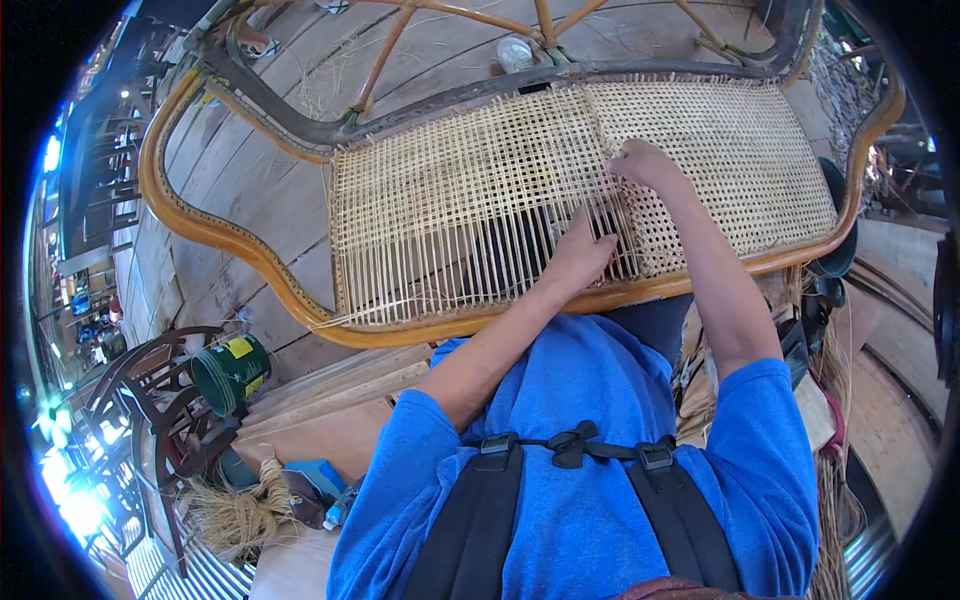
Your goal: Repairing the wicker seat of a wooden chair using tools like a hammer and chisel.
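Observation:
In front of me lies a cane-woven seat panel set in a curved wooden frame. Its right section is a finished-looking mesh with small holes. The left section is densely woven at the far side, while long parallel strands run open toward me. My left hand rests on these near strands beside the middle, thumb and forefinger apart; its other fingers are partly hidden. Farther up, my right hand is closed in a pinch at the seam between the two sections. Whatever its fingertips grip is too small to make out.
A green bucket lies tipped at the left beside a dark wooden chair. Below it sits a bundle of tan fibre strands. Long boards lie near the frame's front rail. Rattan poles rise beyond the panel.

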